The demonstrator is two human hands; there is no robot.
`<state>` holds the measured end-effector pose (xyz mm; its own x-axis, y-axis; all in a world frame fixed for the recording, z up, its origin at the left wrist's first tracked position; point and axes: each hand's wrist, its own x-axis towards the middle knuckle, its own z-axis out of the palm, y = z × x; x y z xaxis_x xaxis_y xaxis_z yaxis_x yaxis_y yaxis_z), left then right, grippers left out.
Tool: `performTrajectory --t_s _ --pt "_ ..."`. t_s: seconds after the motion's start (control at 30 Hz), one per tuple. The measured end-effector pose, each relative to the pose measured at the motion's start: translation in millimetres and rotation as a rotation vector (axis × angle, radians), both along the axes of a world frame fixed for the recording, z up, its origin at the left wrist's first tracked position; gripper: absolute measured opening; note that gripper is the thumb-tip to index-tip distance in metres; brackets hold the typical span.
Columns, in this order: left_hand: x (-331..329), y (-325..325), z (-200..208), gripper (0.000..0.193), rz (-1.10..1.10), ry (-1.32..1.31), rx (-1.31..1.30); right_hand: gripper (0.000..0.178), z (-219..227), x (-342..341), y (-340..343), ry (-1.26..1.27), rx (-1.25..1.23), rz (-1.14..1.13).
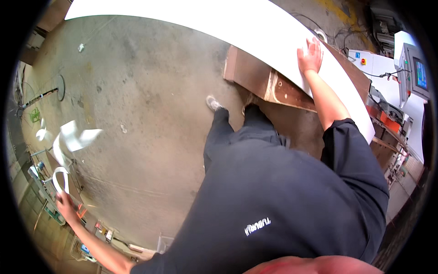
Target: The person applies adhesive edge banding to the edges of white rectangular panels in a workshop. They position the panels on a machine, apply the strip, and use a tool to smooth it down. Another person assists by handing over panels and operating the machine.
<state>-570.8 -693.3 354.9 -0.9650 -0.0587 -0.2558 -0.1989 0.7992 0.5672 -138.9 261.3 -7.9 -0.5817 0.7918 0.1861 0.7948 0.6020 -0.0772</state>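
A long, smooth white panel (pixel 228 18) stretches across the top and down the right side of the view. Near its right end, my right hand (pixel 311 57) lies flat on the surface with the fingers extended. My left arm reaches far out to the left. In the closed fingers of my left hand (pixel 65 204) is a looped white strip (pixel 55 181). Beyond the loop, more curled white pieces (pixel 75 137) show over the floor; whether they join the held strip, I cannot tell.
A brown wooden support (pixel 248 68) is under the panel. On the right stands a white machine with a screen (pixel 419 73) and a red knob (pixel 363 61). Cables run behind the panel. At far left is a stand with a round base (pixel 60 88); racks and tools are at lower left.
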Motion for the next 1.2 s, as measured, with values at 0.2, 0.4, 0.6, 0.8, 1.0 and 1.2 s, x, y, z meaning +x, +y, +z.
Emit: performTrajectory --t_s 0.2,0.4,0.6,0.8,1.0,1.2 --pt "144 64 -106 0.031 -0.058 -0.102 -0.328 0.065 -8 5 9 -0.018 0.034 -0.015" --pt "262 173 -281 0.023 -0.084 -0.394 -0.083 0.065 -13 24 11 -0.057 0.022 -0.023" --pt "402 350 -322 0.019 -0.700 -0.523 0.029 0.054 23 123 -58 0.130 -0.120 0.317" --pt "540 560 -269 0.021 -1.292 -0.425 0.040 0.060 56 311 -82 0.291 -0.154 0.038" --pt "693 698 -257 0.019 -1.668 -0.514 0.228 0.066 116 491 -112 0.510 -0.612 0.423" --pt "800 764 -256 0.024 -1.802 -0.674 0.401 0.042 96 624 -158 0.573 -0.728 0.146"
